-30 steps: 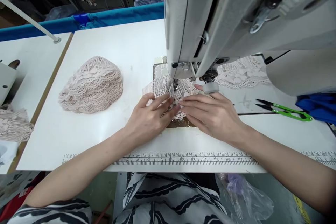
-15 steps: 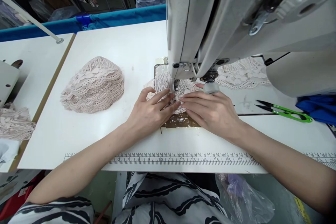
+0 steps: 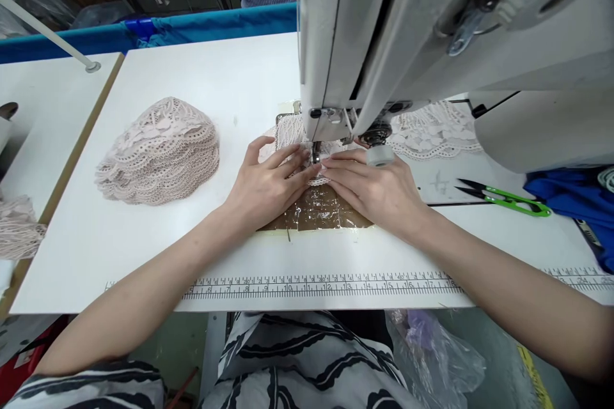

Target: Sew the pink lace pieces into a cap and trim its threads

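A pale pink lace piece [image 3: 290, 130] lies under the presser foot [image 3: 315, 152] of the sewing machine [image 3: 336, 45]. My left hand [image 3: 263, 186] rests flat on its left side, fingers spread and stretched toward the foot. From the other side my right hand [image 3: 384, 186] lies on the lace with fingers outstretched, the tips just right of the foot. The fingertips of both hands nearly meet in front of it. Part of the lace is hidden beneath the hands and the machine head. Brown shiny tape [image 3: 319, 212] covers the tabletop just in front of the lace.
A stack of lace pieces [image 3: 160, 156] sits on the left of the white table [image 3: 249, 70]. More lace [image 3: 434, 131] lies behind the right hand. Green-handled thread snips [image 3: 503, 197] and blue cloth [image 3: 559, 188] are at right. A printed ruler [image 3: 326, 286] runs along the front edge.
The lace has moved away from me under the presser foot, with both hands following it slightly. More brown tape shows in front. The whole view has shifted a little.
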Available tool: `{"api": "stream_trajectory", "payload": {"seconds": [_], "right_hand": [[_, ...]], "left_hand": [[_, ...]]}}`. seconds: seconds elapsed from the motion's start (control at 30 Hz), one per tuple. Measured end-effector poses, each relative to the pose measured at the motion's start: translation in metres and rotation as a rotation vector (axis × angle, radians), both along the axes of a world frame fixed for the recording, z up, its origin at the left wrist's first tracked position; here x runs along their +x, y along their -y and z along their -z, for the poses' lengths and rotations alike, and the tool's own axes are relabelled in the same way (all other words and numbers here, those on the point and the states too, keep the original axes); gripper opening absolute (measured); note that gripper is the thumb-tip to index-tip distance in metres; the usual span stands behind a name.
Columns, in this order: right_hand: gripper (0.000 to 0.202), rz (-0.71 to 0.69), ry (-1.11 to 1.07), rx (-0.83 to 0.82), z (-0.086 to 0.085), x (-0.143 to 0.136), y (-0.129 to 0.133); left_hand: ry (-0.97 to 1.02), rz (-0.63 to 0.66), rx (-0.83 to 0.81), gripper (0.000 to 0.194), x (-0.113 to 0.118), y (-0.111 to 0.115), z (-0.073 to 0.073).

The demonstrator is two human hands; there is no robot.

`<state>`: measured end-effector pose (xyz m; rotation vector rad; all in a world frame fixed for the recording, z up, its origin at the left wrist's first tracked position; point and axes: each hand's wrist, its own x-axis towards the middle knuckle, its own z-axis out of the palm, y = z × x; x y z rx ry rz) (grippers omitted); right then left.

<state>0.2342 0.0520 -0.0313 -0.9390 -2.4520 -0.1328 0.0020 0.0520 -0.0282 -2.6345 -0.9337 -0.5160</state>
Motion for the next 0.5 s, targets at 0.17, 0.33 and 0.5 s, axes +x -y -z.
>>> {"api": "stream_trajectory", "payload": {"seconds": [0.17,0.33,0.5], "right_hand": [[0.022,-0.033,0.092,0.109,-0.004,0.002,0.008],[0.022,-0.026,0.103,0.211,-0.005,0.002,0.011],[0.021,-0.012,0.109,0.216,-0.003,0.002,0.01]], "left_hand": [[-0.019,0.013,0.007,0.029,0.004,0.021,-0.007],[0.007,0.003,-0.041,0.028,0.004,0.028,-0.009],[0.017,0.0,-0.094,0.03,0.002,0.024,-0.007]]}}
